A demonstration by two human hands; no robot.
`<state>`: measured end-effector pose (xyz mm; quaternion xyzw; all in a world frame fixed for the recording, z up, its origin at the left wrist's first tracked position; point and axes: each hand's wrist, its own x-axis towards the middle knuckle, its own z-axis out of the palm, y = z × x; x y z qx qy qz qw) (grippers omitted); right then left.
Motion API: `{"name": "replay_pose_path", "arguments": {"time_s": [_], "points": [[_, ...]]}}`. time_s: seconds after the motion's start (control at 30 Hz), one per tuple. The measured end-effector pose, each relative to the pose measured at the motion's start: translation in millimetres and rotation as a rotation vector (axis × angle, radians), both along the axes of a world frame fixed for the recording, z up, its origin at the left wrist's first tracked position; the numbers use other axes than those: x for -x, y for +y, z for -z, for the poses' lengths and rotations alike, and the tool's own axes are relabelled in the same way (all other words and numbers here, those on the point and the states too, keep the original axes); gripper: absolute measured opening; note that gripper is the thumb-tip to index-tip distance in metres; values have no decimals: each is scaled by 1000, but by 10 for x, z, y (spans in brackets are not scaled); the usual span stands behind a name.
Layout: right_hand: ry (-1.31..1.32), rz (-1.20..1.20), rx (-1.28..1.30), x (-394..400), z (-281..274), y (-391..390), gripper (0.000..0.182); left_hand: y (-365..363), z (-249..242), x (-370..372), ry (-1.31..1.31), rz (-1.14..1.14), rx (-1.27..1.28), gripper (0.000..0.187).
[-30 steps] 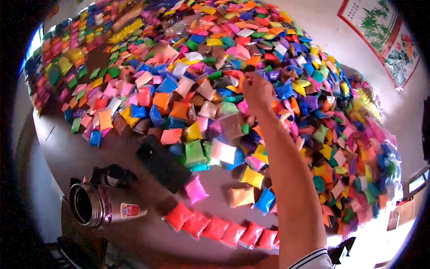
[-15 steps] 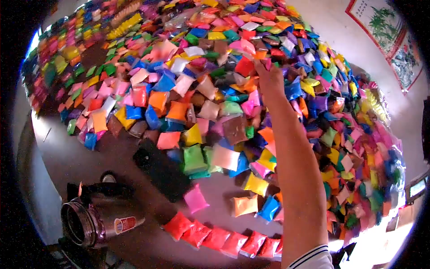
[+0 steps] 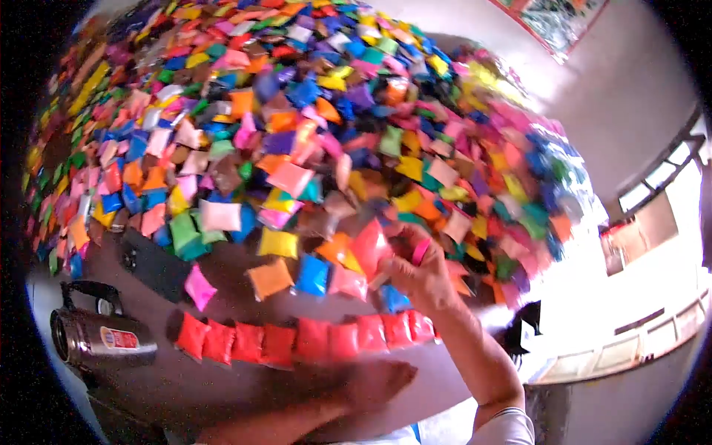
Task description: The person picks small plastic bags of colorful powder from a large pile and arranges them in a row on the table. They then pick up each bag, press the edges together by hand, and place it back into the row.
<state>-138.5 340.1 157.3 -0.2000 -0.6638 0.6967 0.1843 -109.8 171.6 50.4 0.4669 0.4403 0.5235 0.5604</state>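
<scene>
My right hand [image 3: 419, 274], with a pink band on one finger, grips a red packet [image 3: 371, 248] between thumb and fingers at the near edge of the pile. Below it a curved row of red packets [image 3: 278, 344] lies side by side on the brown table [image 3: 311, 386]. My left hand [image 3: 382, 382] is low over the table, just under that row. It is smeared by motion, so its fingers cannot be made out. A blue packet [image 3: 312, 274], an orange one [image 3: 270, 279] and a magenta one [image 3: 199, 287] lie between pile and row.
A large heap of many-coloured packets [image 3: 222, 148] fills the far side. At the left are a black flat object [image 3: 152, 263] and a metal flask [image 3: 111, 337] lying on its side. Bright window openings [image 3: 660, 174] and a wall picture [image 3: 556, 22] show at the right.
The view has swung right. My right hand has come back from deep in the pile towards me, now with a red packet plainly in its fingers. My left hand and forearm have entered from below.
</scene>
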Motion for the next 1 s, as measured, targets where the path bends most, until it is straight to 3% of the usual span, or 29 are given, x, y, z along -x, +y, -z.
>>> {"name": "replay_pose_path", "arguments": {"time_s": [0.13,0.17,0.23,0.33,0.37,0.4,0.47,0.6,0.7,0.8,0.93,1.0], "points": [[-128,71,-47,-763,66,-156,31,41,-135,158,84,34,133,39],[-173,70,60,-938,146,-169,27,31,-65,129,85,51,139,39],[-226,73,169,-1236,282,-219,20,38,34,101,-137,-23,83,26],[-258,55,169,-1613,408,-363,16,67,-214,20,-159,-192,188,27],[-253,19,213,-1704,388,-423,17,25,-213,54,94,-215,66,28],[-254,22,218,-1765,412,-487,17,17,-181,20,93,-211,71,28],[-176,88,288,-1848,472,-630,22,36,-10,-50,399,-381,-314,29],[-106,101,396,-1993,563,-602,26,48,29,-35,445,-201,-169,29],[-236,199,468,-1995,544,-591,26,14,-182,13,520,-65,-14,30],[-306,190,382,-1909,562,-671,19,22,67,-57,510,-180,-202,32],[-100,257,419,-1874,698,-727,21,15,-50,-5,612,-45,-96,31],[-53,244,399,-1889,760,-723,22,19,-66,-5,528,-75,-188,32]]}}
